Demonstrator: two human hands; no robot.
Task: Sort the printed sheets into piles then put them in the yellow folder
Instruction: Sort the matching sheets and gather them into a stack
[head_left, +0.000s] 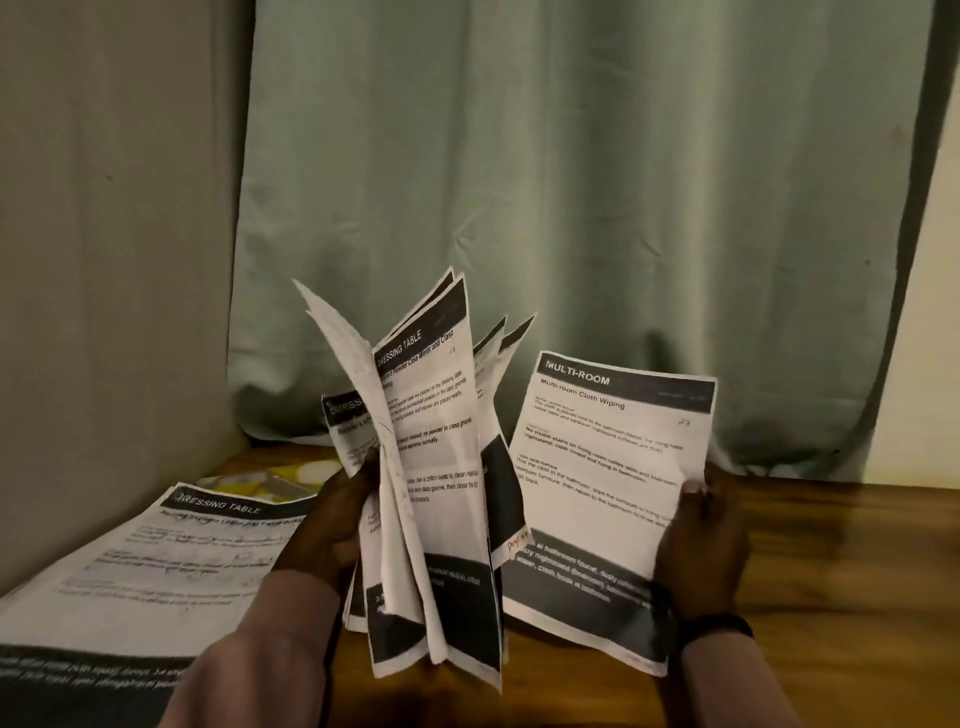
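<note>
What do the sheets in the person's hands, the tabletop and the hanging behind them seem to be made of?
Sheets in the left hand: the bundle looks like thin matt printer paper, creased and curling. The single sheet in the right hand looks the same. Tabletop: apparently wood or a wood-look veneer, brown grain with slight sheen. Curtain: soft woven cloth, pale green, hanging in folds.

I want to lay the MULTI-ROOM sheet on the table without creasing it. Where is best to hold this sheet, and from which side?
Probably keep the grip at its right edge, from the right. The right hand already pinches the MULTI-ROOM sheet there, thumb on the front. The sheet stands nearly upright, and its left edge sits close to the fanned bundle in the left hand.
</note>
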